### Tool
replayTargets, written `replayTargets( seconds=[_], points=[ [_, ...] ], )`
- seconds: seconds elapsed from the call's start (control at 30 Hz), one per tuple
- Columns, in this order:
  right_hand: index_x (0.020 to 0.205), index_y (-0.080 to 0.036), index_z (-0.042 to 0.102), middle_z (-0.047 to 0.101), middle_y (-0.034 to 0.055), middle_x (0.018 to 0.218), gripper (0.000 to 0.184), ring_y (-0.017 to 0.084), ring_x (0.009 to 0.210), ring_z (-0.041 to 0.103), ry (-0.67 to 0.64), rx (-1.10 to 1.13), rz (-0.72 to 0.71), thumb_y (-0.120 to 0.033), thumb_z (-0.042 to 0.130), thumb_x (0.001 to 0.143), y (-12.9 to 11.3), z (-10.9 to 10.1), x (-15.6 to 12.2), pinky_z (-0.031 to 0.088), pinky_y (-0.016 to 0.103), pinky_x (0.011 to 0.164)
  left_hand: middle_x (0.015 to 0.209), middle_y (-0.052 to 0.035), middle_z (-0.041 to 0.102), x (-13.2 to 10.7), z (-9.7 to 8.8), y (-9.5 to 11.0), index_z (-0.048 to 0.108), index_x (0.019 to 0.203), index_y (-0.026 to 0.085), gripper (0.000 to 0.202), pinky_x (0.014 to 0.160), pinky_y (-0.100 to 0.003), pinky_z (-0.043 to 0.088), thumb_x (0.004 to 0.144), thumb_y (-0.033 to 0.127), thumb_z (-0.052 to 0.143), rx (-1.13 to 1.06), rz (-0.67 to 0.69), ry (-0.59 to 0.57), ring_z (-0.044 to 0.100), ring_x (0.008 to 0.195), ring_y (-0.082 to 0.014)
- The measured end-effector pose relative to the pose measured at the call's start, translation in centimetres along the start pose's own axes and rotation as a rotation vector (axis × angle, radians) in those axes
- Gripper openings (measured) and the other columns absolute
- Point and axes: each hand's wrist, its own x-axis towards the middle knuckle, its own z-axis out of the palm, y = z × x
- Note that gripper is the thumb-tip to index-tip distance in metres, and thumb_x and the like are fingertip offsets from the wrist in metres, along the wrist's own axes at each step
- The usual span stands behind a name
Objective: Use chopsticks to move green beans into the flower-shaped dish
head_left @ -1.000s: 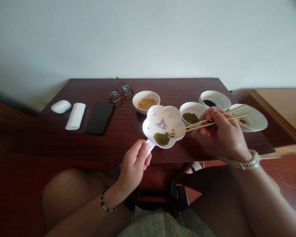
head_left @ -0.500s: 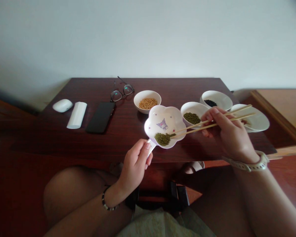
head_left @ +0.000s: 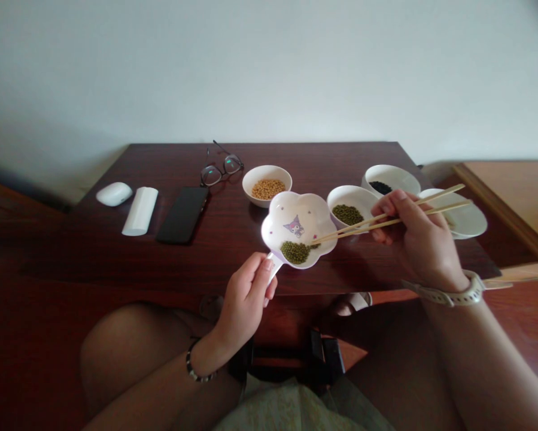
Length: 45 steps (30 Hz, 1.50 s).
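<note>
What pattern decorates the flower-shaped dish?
The flower-shaped dish shows a purple cartoon character, clearest in the head view.

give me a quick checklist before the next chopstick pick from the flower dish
1. Left hand grip on the handle of the flower-shaped dish: ok, fingers wrapped around it.
2. Right hand hold on the wooden chopsticks: ok, both sticks are in the fingers.
3. Chopstick tips at the mung beans: ok, they are at the edge of the pile.
4. Bean pinched between the tips: cannot tell, too small to see.
5. Dish apart from the white bowl of mung beans: cannot tell, they overlap in this view.
</note>
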Motion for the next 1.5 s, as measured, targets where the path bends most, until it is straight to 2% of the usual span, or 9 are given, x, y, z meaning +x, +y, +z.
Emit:
replayTargets(
  seconds=[0.23,0.43,0.73,1.03,1.5],
  points=[
    [0.077,-0.023,0.058,0.055,0.0014,0.077,0.036,0.012,0.056,0.055,-0.017,-0.105,0.047,-0.047,0.063,0.103,-1.7,0.1,-1.1,0.035,0.027,0.045,0.061,0.0060,0.048,0.0,0.0,0.0,0.049,0.081,0.022,0.039,0.055,-0.026,0.036,0.113,0.042,0.044,-0.007,0.000,0.005,0.044,0.053,-0.0099],
    [0.078,-0.021,0.057,0.053,-0.0003,0.077,0.037,0.010,0.054,0.056,-0.061,-0.086,-0.010,-0.046,0.062,0.105,-0.5,0.2,-0.4,0.035,0.026,0.044,0.062,0.0058,0.049,0.0,0.1,0.1,0.048,0.079,0.021,0.040,0.056,-0.026,0.037,0.114,0.041,0.044,0.018,0.009,0.007,0.045,0.054,-0.0096],
    [0.077,-0.022,0.055,0.053,-0.0001,0.076,0.036,0.010,0.051,0.054,-0.008,-0.013,-0.030,-0.044,0.064,0.103,0.5,-0.3,0.4,0.033,0.026,0.042,0.062,0.0066,0.048,0.0,0.1,0.0,0.048,0.080,0.021,0.039,0.055,-0.026,0.037,0.114,0.041,0.044,-0.002,0.002,0.003,0.045,0.053,-0.0093],
    [0.079,-0.021,0.056,0.053,0.0008,0.079,0.035,0.010,0.054,0.055,-0.069,-0.029,0.014,-0.043,0.059,0.106,0.1,-0.1,-0.1,0.034,0.026,0.043,0.062,0.0068,0.048,0.0,0.1,0.1,0.048,0.080,0.021,0.039,0.055,-0.025,0.037,0.114,0.040,0.044,0.002,0.004,0.009,0.045,0.053,-0.0091],
    [0.079,-0.021,0.056,0.053,-0.0008,0.077,0.034,0.009,0.051,0.055,-0.054,0.110,0.044,-0.042,0.065,0.103,1.7,0.6,0.4,0.036,0.023,0.043,0.061,0.0066,0.049,0.0,0.0,-0.3,0.050,0.082,0.021,0.038,0.055,-0.025,0.037,0.113,0.041,0.044,0.013,-0.004,0.003,0.045,0.053,-0.0091]
  ],
)
